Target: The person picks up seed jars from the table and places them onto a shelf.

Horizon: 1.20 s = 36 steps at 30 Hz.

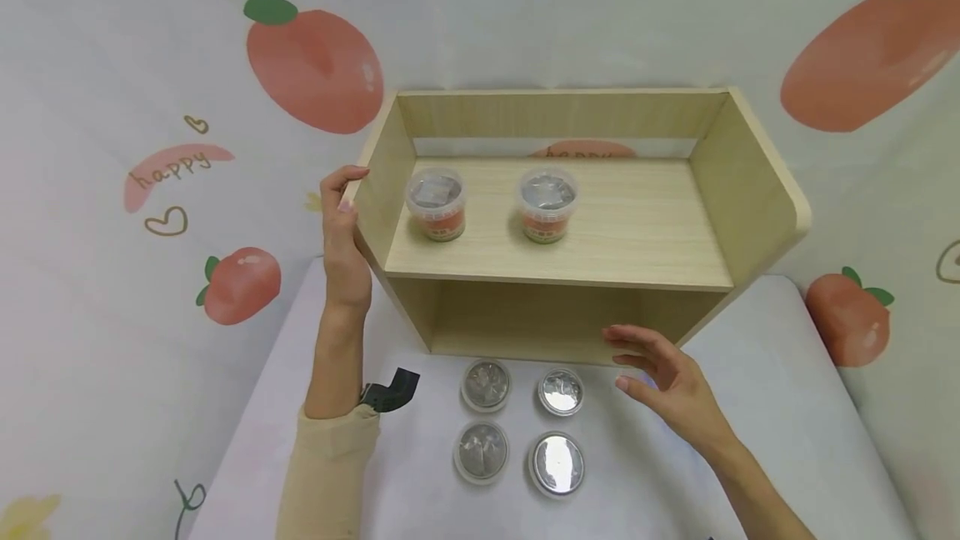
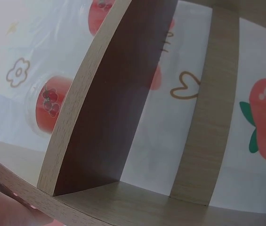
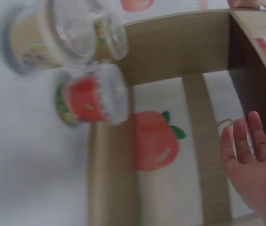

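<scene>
A pale wooden shelf (image 1: pixel 637 215) with an upper and a lower compartment stands on the white table. My left hand (image 1: pixel 345 248) grips the front edge of its left side panel; only a blurred part of that hand (image 2: pixel 10 207) shows in the left wrist view. Before the lower compartment, toward its right end, my right hand (image 1: pixel 671 386) hovers with fingers spread and loosely bent, holding nothing. On the upper board sit two lidded plastic tubs, one at the left (image 1: pixel 437 205) and one near the middle (image 1: pixel 547 205), both with red labels.
Several more tubs stand on the table before the shelf, among them a front-left tub (image 1: pixel 482 452) and a front-right tub (image 1: pixel 557 465). A fruit-printed cloth (image 1: pixel 525 15) hangs behind. A black strap piece (image 1: pixel 393 392) juts from my left wrist.
</scene>
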Each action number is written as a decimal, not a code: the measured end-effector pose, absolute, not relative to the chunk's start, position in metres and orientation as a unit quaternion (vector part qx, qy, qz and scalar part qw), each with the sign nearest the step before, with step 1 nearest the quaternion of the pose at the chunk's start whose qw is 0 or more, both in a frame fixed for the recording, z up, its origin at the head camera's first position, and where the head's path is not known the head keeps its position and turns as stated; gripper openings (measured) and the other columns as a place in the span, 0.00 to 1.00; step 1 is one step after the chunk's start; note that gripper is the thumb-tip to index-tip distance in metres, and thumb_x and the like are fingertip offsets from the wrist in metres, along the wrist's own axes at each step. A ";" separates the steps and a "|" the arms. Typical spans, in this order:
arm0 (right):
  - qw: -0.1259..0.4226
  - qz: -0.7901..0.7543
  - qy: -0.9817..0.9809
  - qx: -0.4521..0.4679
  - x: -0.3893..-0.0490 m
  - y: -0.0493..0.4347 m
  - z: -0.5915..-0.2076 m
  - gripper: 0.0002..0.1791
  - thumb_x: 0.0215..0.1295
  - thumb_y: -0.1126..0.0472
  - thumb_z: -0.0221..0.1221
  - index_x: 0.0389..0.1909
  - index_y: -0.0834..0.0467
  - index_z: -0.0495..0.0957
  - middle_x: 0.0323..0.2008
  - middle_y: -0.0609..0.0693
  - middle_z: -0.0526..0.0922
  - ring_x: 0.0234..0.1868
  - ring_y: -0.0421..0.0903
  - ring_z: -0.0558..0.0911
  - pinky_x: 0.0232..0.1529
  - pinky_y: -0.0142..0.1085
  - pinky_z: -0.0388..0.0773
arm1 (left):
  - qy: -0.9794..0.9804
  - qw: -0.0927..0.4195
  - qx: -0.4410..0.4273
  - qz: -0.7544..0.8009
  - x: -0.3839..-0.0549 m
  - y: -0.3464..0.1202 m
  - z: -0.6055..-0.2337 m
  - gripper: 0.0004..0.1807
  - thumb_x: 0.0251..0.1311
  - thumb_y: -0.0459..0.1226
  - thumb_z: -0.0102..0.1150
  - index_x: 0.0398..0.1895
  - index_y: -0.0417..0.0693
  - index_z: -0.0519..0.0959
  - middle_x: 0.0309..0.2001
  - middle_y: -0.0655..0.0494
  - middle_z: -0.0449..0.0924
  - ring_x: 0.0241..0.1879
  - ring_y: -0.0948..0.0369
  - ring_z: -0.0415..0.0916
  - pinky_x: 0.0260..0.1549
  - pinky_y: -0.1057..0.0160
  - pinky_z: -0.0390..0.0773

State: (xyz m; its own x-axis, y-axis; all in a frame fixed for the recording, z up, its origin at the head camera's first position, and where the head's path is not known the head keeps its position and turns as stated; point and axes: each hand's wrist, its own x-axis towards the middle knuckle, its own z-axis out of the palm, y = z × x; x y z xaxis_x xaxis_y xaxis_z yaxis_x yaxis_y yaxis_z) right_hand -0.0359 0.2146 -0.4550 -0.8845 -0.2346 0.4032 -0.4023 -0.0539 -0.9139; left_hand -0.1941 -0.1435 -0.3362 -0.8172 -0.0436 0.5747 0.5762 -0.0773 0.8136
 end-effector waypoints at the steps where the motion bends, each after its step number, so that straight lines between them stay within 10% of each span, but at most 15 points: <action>1: 0.059 0.688 -0.687 0.225 -0.034 0.214 -0.460 0.34 0.53 0.88 0.58 0.63 0.76 0.64 0.61 0.70 0.72 0.62 0.51 0.75 0.58 0.36 0.74 | -0.641 0.219 -0.207 -0.706 -0.194 -0.143 -0.336 0.22 0.67 0.46 0.34 0.59 0.54 0.69 0.57 0.49 0.68 0.57 0.51 0.63 0.54 0.58 0.61; 36: 0.065 0.692 -0.704 0.148 -0.043 0.196 -0.566 0.36 0.55 0.82 0.63 0.66 0.72 0.65 0.61 0.72 0.70 0.64 0.47 0.74 0.60 0.39 0.74 | -0.623 0.214 -0.212 -0.722 -0.195 -0.141 -0.335 0.22 0.66 0.47 0.36 0.59 0.53 0.69 0.58 0.49 0.67 0.58 0.50 0.63 0.55 0.57 0.63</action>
